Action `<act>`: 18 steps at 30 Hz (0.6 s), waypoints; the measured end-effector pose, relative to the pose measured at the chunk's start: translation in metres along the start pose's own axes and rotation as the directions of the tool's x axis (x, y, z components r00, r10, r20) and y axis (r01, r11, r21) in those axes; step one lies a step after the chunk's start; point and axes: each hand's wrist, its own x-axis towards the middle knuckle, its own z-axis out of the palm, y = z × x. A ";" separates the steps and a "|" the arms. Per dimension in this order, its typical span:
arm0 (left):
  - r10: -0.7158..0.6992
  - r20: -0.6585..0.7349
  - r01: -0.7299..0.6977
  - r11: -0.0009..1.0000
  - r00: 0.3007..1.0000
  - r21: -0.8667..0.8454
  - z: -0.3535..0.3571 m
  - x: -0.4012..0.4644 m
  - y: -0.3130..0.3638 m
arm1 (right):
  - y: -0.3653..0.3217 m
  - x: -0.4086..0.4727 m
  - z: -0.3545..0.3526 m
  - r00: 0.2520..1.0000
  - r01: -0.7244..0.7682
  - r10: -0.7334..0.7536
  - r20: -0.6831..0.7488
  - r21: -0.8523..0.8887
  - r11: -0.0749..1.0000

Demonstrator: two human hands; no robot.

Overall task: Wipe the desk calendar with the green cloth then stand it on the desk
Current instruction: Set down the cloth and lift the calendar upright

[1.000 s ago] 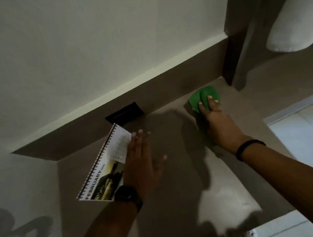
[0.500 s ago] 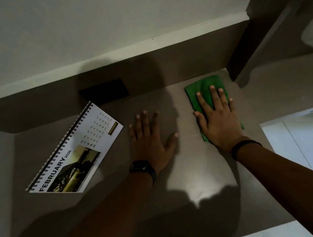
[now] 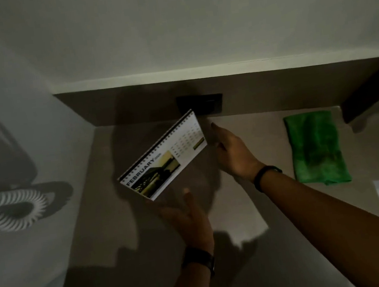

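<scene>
Calendar (image 3: 162, 157) sits between both hands, lifted and tilted above the middle of the table (image 3: 240, 209), its spiral edge running toward 10 o'clock and its February page facing up at the camera. The left hand (image 3: 188, 218) comes in from 6 o'clock under the near corner, palm up and fingers spread, so it seems to carry the weight from below rather than pinch; how far its fingers reach beneath the card is hidden. The right hand (image 3: 231, 152) stands at 3 o'clock of the calendar, fingers extended and held loosely together along the short right edge, touching or very nearly touching it; blur keeps me from telling whether it truly grips. That two-sided hold looks meant to steady and turn the calendar, which fits either presenting a face for wiping or opening its base to stand it.

Cloth (image 3: 314, 148) lies flat and alone at 3 o'clock on the table, well apart from both hands, so no wiping is under way now. A dark plate (image 3: 209, 103) sits on the back panel at 12 o'clock, just behind the calendar's far corner. At 9 o'clock, off the table, a pale ribbed shape (image 3: 11, 207) lies on the floor; I cannot tell what it is.
</scene>
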 end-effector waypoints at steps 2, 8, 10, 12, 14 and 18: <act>-0.002 -0.022 0.002 1.000 1.000 -0.015 -0.014 0.014 -0.002 | -0.007 0.006 0.016 1.000 -0.007 0.006 0.017 0.065 0.998; 0.047 0.076 -0.042 0.997 0.996 -0.060 -0.034 0.031 -0.004 | -0.012 0.003 0.040 0.998 -0.065 0.065 0.003 0.176 0.982; -0.017 0.101 0.026 0.996 0.995 -0.091 -0.040 0.042 0.000 | -0.015 -0.001 0.047 0.996 -0.077 0.084 -0.028 0.185 0.980; -0.032 0.116 0.045 0.993 0.993 -0.111 -0.046 0.062 0.004 | -0.019 -0.007 0.054 0.992 -0.091 0.105 -0.067 0.195 0.977; 0.019 0.163 -0.003 0.995 0.986 -0.103 -0.050 0.094 0.009 | -0.021 -0.015 0.063 0.987 -0.089 0.113 -0.114 0.194 0.977; -0.019 0.292 0.029 0.999 0.956 -0.028 -0.053 0.155 0.023 | -0.026 -0.026 0.081 0.979 -0.087 0.125 -0.160 0.228 0.970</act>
